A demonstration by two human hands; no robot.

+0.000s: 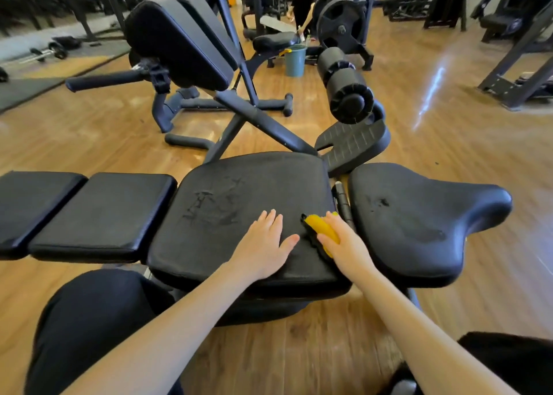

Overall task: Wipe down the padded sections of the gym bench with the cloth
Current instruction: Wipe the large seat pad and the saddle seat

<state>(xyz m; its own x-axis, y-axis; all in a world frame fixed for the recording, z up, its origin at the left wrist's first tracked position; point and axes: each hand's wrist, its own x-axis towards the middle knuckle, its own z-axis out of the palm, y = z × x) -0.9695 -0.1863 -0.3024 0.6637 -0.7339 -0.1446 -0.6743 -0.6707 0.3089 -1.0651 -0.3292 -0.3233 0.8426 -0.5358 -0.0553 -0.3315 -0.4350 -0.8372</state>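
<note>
Here the left hand (264, 245) lies flat on the bench pad (239, 191), while the right hand (344, 242) grips the yellow cloth (324, 230)

1. The large middle pad (239, 203) is bare on its far and left parts; a hand can sweep there freely.
2. The left hand (266, 245) lies flat on the middle pad's near right part, blocking that patch.
3. The right hand (344, 245), holding the yellow cloth (324, 230), covers the middle pad's right edge.
4. A black lever (342, 200) stands in the gap just right of the middle pad.
5. A ribbed footplate (353, 143) overhangs beyond the middle pad's far right corner.
</note>
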